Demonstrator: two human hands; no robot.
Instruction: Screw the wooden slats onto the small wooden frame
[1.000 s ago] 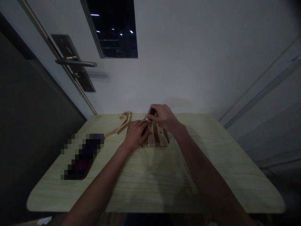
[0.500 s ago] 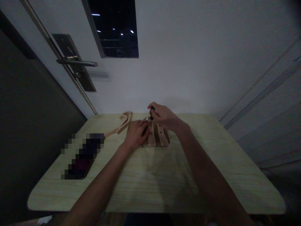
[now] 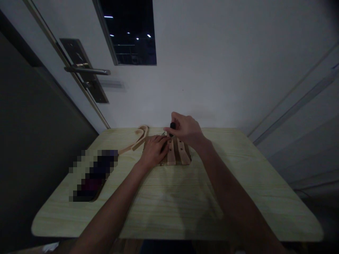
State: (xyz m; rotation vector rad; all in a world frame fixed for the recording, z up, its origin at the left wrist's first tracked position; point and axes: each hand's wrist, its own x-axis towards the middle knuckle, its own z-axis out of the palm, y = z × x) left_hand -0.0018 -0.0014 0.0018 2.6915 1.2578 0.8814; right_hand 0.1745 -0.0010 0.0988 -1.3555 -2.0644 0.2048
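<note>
1. Thumb and index finger of the right hand (image 3: 189, 131) have spread since half a second ago; the index finger sits higher, and the thumb now reaches leftward across the black handle (image 3: 172, 125).
2. That handle stands roughly upright between them, its top showing; whether they press on it, I cannot tell.
3. It sits over the far part of the wooden piece (image 3: 171, 157), which lies at the far middle of the tabletop (image 3: 238, 204) and has light strips with dark holes.
4. On the wooden piece's left side, the left hand (image 3: 153, 150) rests as before, thumb apart from its fingers; whether its fingertips pinch anything, I cannot tell.
5. Unmoved at far left lies a hook-shaped wooden part (image 3: 141, 140); nearer and further left is a partly pixelated phone (image 3: 97, 180).
</note>
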